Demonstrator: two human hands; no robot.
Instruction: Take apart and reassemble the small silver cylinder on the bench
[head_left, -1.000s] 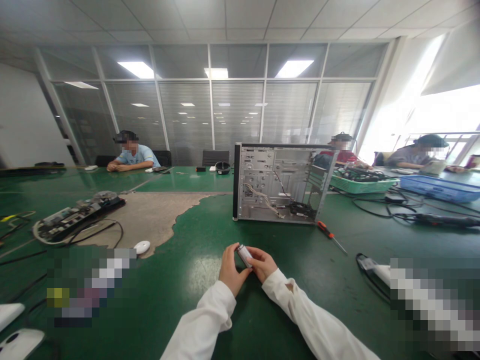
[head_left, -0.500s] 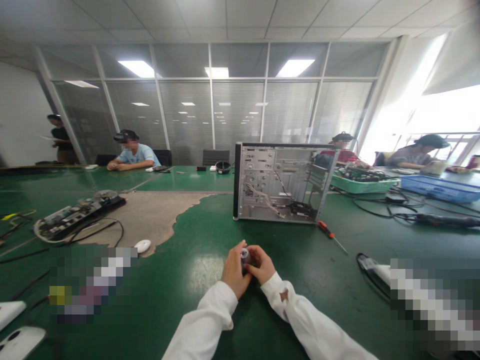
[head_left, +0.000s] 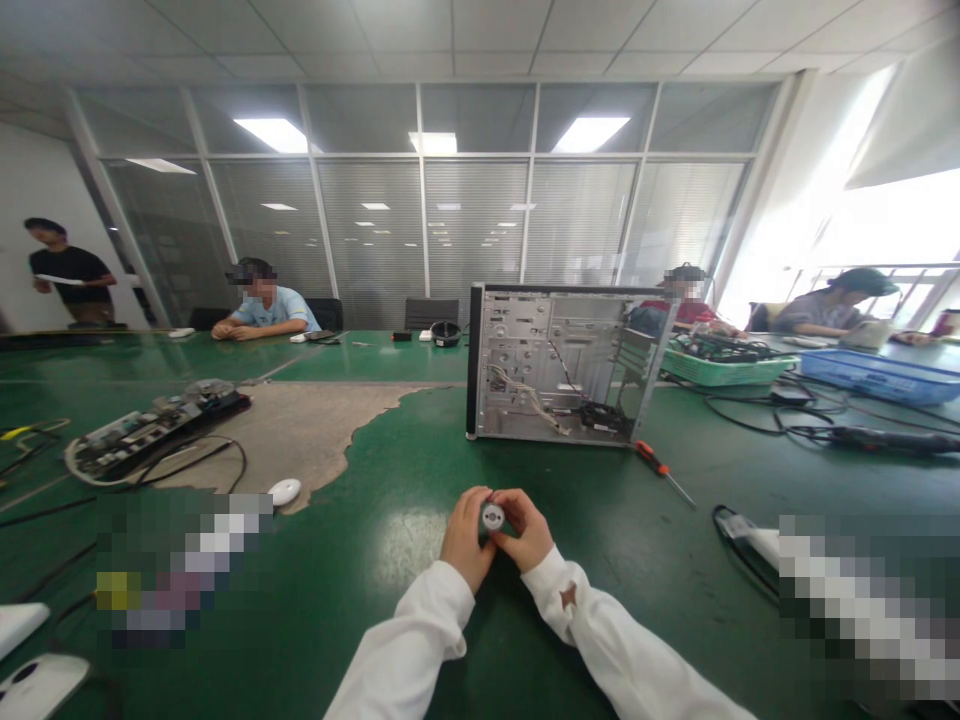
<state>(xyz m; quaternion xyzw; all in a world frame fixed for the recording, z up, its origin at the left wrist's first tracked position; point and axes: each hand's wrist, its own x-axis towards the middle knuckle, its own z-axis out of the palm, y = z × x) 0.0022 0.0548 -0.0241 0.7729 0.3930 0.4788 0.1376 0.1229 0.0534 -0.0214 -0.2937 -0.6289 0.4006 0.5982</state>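
Between my two hands is a small round silver part [head_left: 493, 517], its flat face turned toward me, with a lighter centre and dark spots like holes. It resembles a small motor, but its exact kind is unclear. My left hand [head_left: 466, 540] grips it from the left, fingers curled around its side. From the right, my right hand [head_left: 527, 530] pinches it between thumb and fingers. Both hands are low over the green table [head_left: 315, 600]. Beyond them stands an open computer case [head_left: 551, 365], showing its metal frame and loose wires inside.
An orange-handled screwdriver [head_left: 654, 459] lies right of the case. Further right are a green basket [head_left: 731, 372], a blue basket [head_left: 885, 378] and black cables. At left, a circuit-board assembly [head_left: 157, 430] lies near a worn patch. Several people are around the table.
The round part has turned so its face now shows more fully toward me; my fingers have shifted slightly around it. A standing person at far left has moved further left.
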